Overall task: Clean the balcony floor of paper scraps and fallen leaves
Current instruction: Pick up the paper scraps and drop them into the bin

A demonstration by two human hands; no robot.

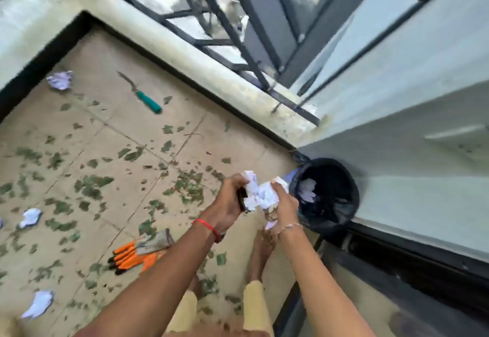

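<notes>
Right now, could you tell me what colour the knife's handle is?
The knife handle is teal green, seen in the head view.

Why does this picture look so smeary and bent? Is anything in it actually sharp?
Head view: motion blur smears the railing and the leaves on the floor; the wide lens stretches and slants the wall; light is soft and even, no hard shadows or glare; sharpest are the left hand, right hand and the crumpled paper they grip beside the bin.

Floor (111,135): leaves (91,183), paper scraps (60,80), gloves (137,253), knife (141,93).
</notes>
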